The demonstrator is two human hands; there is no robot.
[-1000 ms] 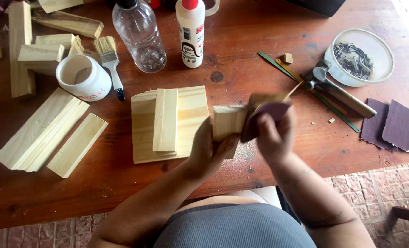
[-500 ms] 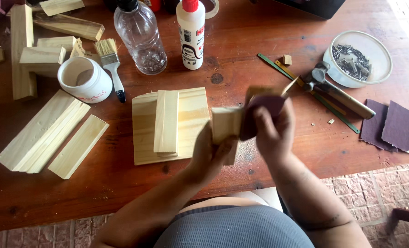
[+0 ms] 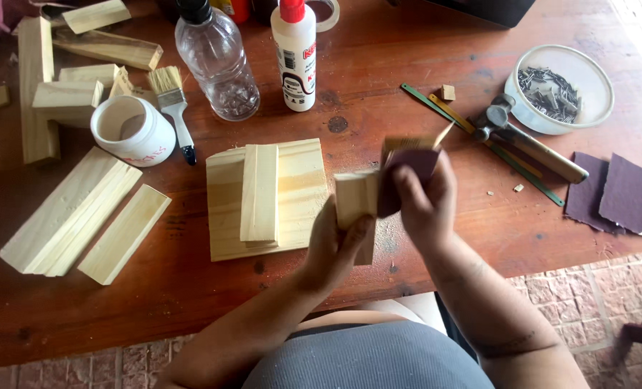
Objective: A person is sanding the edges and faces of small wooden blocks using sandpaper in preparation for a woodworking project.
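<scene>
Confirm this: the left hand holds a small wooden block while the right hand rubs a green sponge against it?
Not quite. The head view shows the right hand pressing dark purple sandpaper, not a green sponge, against the small wooden block held by the left hand.

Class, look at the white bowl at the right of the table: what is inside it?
The white bowl holds a heap of small dark metal nails, piled towards its left side. The bowl's bottom under the heap is covered, so anything beneath cannot be seen.
</scene>
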